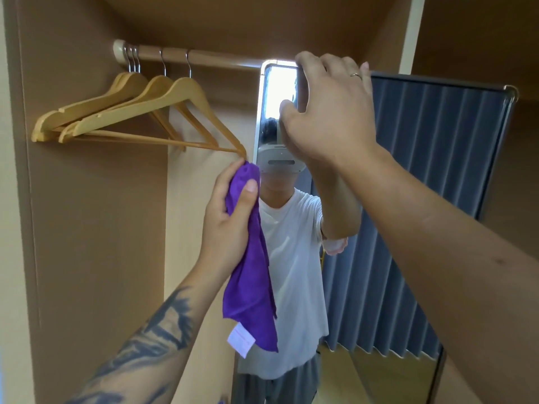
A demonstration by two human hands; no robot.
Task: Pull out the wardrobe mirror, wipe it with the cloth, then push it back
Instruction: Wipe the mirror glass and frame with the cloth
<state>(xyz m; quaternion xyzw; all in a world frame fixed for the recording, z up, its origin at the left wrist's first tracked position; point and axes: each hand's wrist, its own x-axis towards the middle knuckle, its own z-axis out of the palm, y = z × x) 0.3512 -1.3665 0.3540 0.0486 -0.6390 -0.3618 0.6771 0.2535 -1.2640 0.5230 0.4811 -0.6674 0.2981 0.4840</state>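
The tall wardrobe mirror (pixel 423 199) stands pulled out of the wardrobe and faces me, showing grey-blue curtains and a person in a white T-shirt. My right hand (pixel 329 112) grips the mirror's top edge near its upper left corner, fingers curled over the frame. My left hand (pixel 230 211) is raised beside the mirror's left edge and is closed on a purple cloth (pixel 250 287). The cloth hangs down in front of the glass, with a white label at its lower end.
Several wooden hangers (pixel 131 112) hang on a rail (pixel 204 58) at the upper left, inside the brown wardrobe. The lowest hanger tip ends just above my left hand. The wardrobe's side panel (pixel 87 228) rises on the left.
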